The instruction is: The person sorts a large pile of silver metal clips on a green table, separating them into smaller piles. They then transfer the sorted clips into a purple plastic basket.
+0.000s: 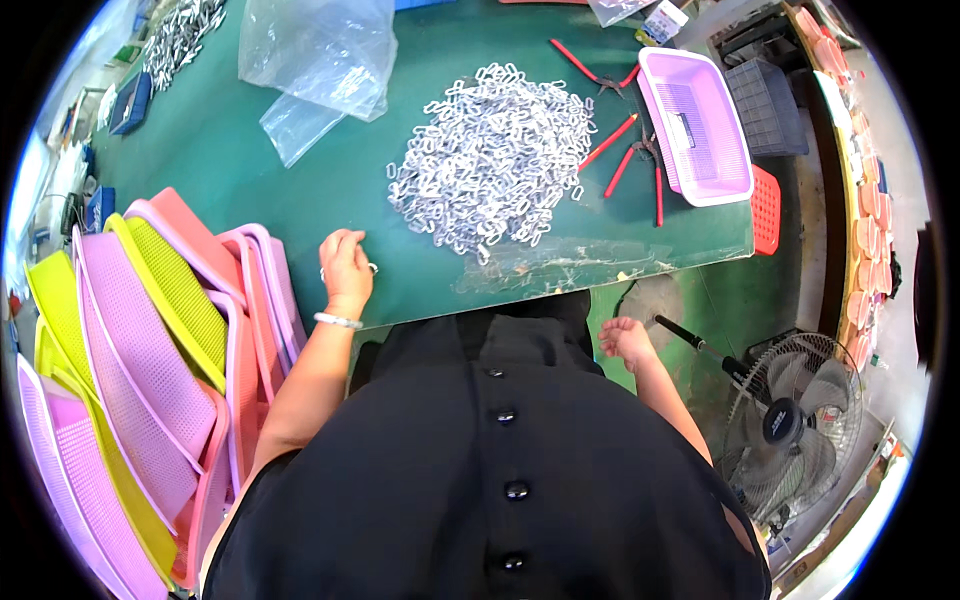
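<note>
My left hand (347, 270) rests on the near edge of the green table (300, 210), wearing a ring and a white bracelet. Its fingers are loosely bent, the thumb stands apart, and no object shows in it. Beyond the table's edge, over the floor, my right hand (627, 340) hangs free with loosely spread fingers and holds nothing. Between and ahead of the two hands lies a large heap of small pale grey oval links (490, 155). Red-handled pliers (645, 150) lie right of the heap, beside a red pencil-like stick (610, 142).
A purple basket (745, 185) stands at the table's right edge, near a red basket (766, 210). Stacked colourful baskets (150, 330) crowd my left side. A clear plastic bag (320, 60) lies at the back. To the lower right is a floor fan (785, 420).
</note>
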Available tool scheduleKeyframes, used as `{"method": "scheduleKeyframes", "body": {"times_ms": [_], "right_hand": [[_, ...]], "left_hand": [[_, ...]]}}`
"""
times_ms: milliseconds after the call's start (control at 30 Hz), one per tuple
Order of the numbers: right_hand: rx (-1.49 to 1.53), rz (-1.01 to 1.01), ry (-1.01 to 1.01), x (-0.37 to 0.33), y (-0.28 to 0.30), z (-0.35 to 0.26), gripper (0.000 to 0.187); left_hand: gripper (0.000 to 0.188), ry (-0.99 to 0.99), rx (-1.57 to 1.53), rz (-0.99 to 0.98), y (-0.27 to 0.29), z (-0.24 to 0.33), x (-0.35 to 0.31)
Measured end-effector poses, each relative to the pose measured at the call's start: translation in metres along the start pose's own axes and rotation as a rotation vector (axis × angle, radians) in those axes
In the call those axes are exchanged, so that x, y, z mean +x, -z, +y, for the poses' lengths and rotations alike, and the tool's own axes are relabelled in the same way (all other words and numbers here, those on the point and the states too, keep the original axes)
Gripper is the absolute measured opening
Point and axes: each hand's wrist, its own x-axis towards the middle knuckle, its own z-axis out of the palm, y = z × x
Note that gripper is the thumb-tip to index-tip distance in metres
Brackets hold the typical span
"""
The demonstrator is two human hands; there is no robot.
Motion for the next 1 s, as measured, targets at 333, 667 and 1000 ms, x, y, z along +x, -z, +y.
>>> {"method": "scheduleKeyframes", "body": {"times_ms": [333, 667, 1000], "right_hand": [[-0.32, -0.115, -0.486, 0.126, 0.087, 0.174, 0.024], [-0.536, 0.21, -0.583, 0.097, 0.002, 0.354, 0.06], [-0.568, 0.164, -0.541, 0.108, -0.005, 0.357, 0.09]], "left_hand": [[0.042, -0.027, 0.368, -0.171, -0.003, 0.071, -0.01], [0.063, -0.193, 0.021, -0.33, -0.028, 0.111, 0.021], [0.058, -0.083, -0.063, -0.279, -0.044, 0.134, 0.016]]}}
